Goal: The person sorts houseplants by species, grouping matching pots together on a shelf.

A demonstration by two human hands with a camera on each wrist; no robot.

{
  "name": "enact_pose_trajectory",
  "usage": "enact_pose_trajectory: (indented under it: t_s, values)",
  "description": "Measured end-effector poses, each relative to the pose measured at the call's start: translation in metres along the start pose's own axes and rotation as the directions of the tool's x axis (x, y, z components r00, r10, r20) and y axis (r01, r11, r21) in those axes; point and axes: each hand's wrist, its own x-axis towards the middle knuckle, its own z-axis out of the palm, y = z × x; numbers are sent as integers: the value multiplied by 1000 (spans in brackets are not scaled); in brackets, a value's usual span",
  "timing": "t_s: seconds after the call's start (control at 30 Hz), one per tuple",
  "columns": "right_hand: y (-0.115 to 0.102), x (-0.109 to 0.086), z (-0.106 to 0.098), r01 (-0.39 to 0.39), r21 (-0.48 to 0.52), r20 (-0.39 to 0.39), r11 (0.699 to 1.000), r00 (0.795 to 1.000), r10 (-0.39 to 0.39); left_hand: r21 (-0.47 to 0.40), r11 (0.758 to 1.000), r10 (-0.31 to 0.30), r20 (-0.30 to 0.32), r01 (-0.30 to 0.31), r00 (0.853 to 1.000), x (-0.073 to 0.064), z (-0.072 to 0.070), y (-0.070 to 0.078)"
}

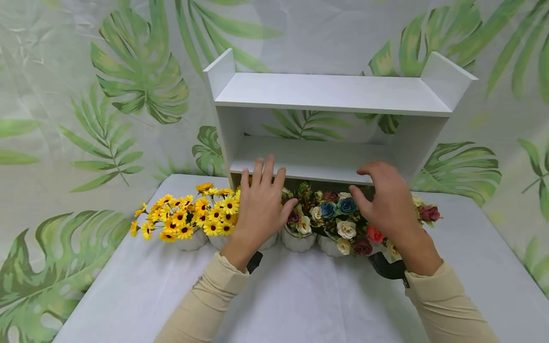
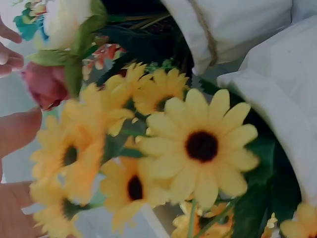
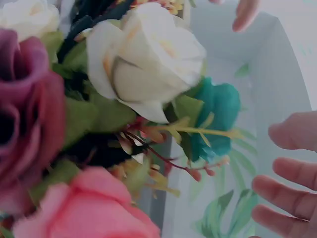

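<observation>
My left hand (image 1: 261,205) reaches forward with straight, spread fingers, overlapping the lower front edge of a white two-tier shelf (image 1: 334,93) in the head view. Below it stand potted yellow daisy-like flowers (image 1: 176,216), seen close up as a large yellow bloom (image 2: 202,146) in the left wrist view. My right hand (image 1: 386,202) is over the potted artificial roses (image 1: 345,229), its fingers loosely bent and holding nothing. The right wrist view has a cream rose (image 3: 148,64) and a pink rose (image 3: 89,208) near the camera, with the right hand's fingers (image 3: 287,191) apart from them.
Several white pots (image 1: 299,242) stand in a row on the white-covered table (image 1: 296,300), along the shelf's front. Behind hangs a leaf-patterned cloth (image 1: 141,71). The shelf has raised side panels (image 1: 448,81) at its top.
</observation>
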Motion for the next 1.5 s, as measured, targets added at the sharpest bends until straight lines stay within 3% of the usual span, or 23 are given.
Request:
enact_pose_trajectory:
  t_s: [0.23,0.4,0.47,0.53,0.6,0.7,0.8,0.9,0.97,1.03,1.1,1.17,1.33,1.5]
  values:
    - [4,4,-15,-44,43,-29,998,999,45,-119,987,94,-111,-107,989,-8,-14,-10]
    - [11,9,-30,-100,84,7,991,995,99,-143,978,134,-129,-152,983,-13,-22,-23]
    - [15,11,-39,-119,93,-17,988,992,121,-143,977,139,-125,-157,982,-16,-26,-30]
    - [21,13,-49,-130,72,-89,989,987,137,-154,976,137,-117,-154,984,-20,-32,-38]
    - [28,14,-58,-154,36,-185,987,970,158,-160,976,130,-108,-146,986,-25,-37,-46]
    - [40,16,-69,-209,-11,-316,978,928,195,-175,975,120,-102,-136,988,-35,-44,-60]
    - [53,19,-75,-314,-3,-353,950,889,293,-196,971,117,-118,-138,986,-46,-48,-73]
    - [68,24,-77,-465,68,-266,883,845,465,-240,960,111,-139,-142,984,-54,-48,-84]
    - [77,29,-77,-565,118,-137,817,805,577,-262,955,101,-147,-137,984,-57,-48,-90]
    - [84,34,-75,-631,155,-12,760,768,640,-281,951,88,-152,-129,984,-60,-48,-96]
    - [90,38,-72,-652,172,70,738,756,651,-284,952,74,-153,-115,985,-64,-49,-102]
    - [93,41,-68,-647,186,78,739,760,646,-288,952,58,-156,-102,986,-67,-50,-108]
    - [94,52,-60,-589,234,-83,773,780,620,-294,953,21,-165,-70,986,-75,-55,-124]
    - [91,63,-54,-551,285,-231,785,755,614,-342,939,-50,-231,-33,972,-87,-61,-141]
